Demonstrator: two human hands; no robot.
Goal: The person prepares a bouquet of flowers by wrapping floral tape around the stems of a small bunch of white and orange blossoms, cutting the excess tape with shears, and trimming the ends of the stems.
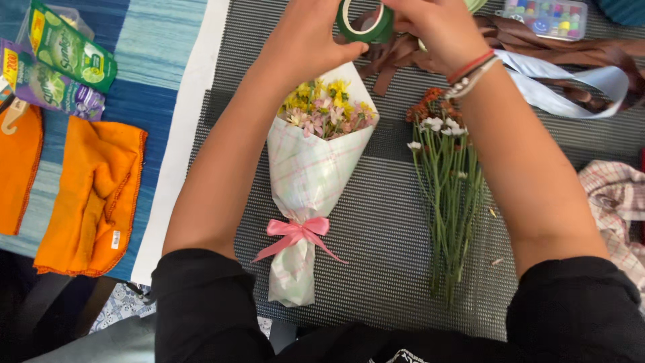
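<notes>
On the grey mat (376, 222), a wrapped bouquet (306, 181) and loose stems (447, 195) lie parked near the person, freeing the left hand (306, 37) and right hand (437, 27) to pinch the green tape roll (365, 23) at the far edge.

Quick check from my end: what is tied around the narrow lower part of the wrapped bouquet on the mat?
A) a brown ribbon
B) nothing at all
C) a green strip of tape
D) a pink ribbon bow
D: a pink ribbon bow cinches the pale wrapped bouquet near its lower end; the green tape roll is up between the left hand and right hand, and the brown ribbon lies apart at the mat's far side.
</notes>
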